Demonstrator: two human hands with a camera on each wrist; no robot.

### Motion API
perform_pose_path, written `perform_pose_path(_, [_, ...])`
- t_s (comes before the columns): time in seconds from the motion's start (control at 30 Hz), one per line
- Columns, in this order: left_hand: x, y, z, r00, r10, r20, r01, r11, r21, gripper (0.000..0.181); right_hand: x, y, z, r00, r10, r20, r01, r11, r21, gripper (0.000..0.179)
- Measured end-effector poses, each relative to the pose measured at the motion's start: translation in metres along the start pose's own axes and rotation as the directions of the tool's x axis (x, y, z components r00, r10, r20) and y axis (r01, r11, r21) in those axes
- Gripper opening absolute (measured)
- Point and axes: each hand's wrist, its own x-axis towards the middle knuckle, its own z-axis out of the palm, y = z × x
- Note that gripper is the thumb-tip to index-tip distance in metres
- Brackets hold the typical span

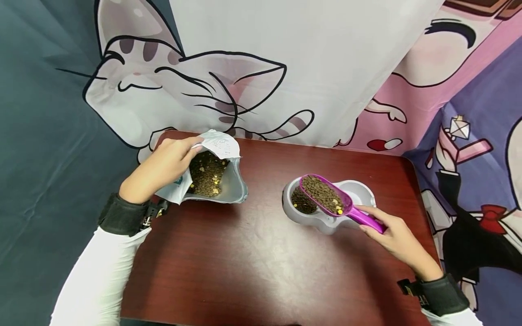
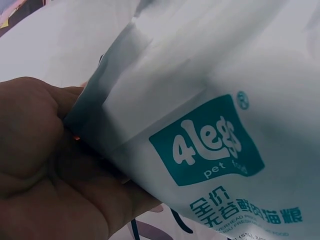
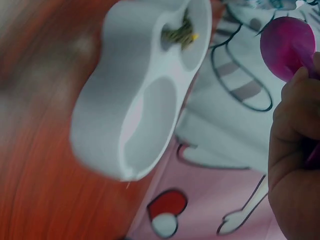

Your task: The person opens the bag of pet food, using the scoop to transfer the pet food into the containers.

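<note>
On the left of the table, an open pet food bag [image 1: 237, 183] lies with its mouth towards me and brown kibble [image 1: 205, 174] inside. My left hand [image 1: 169, 158] pinches the upper edge of its mouth; in the left wrist view the printed bag [image 2: 215, 145] fills most of the picture. My right hand [image 1: 395, 233] grips the handle of a purple scoop [image 1: 367, 220] heaped with kibble. This scoop is over a grey-white double pet bowl [image 1: 326, 226]. Kibble [image 1: 302, 201] lies in the bowl's left compartment; the right compartment, partly behind the scoop, looks bare in the right wrist view.
A dark red-brown table [image 1: 244, 267] carries the bag and bowl. Behind it hangs a cloth [image 1: 338, 68] printed with a cartoon cat, and more printed cloth [image 1: 489, 181] hangs on the right. The table's right edge runs close to my right forearm.
</note>
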Motion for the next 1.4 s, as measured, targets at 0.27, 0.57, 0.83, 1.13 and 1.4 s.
perform_pose_path(0.27, [-0.004,-0.004,0.0,1.0,-0.008,-0.007,0.008,1.0,-0.002,0.035,-0.018,0.02,-0.027,0.996,0.075,0.04,-0.073,0.996,-0.051,0.05])
perform_pose_path(0.57, [-0.003,-0.005,0.005,1.0,0.005,-0.025,-0.006,1.0,-0.02,0.036,-0.033,0.045,-0.048,0.977,0.176,0.123,-0.165,0.982,-0.096,0.045])
perform_pose_path(0.83, [-0.004,-0.005,0.005,0.999,0.009,-0.031,-0.01,1.0,-0.026,0.033,-0.033,0.061,-0.058,0.979,0.143,0.147,-0.116,0.977,-0.177,0.041])
perform_pose_path(1.13, [-0.002,-0.004,0.007,0.999,0.028,-0.035,-0.029,0.999,-0.017,0.025,-0.023,0.07,-0.065,0.97,0.14,0.197,-0.085,0.961,-0.264,0.039])
perform_pose_path(1.4, [-0.001,-0.003,0.007,1.0,0.025,-0.015,-0.025,1.0,-0.013,0.023,-0.011,0.071,-0.071,0.935,0.199,0.293,-0.109,0.949,-0.294,0.04])
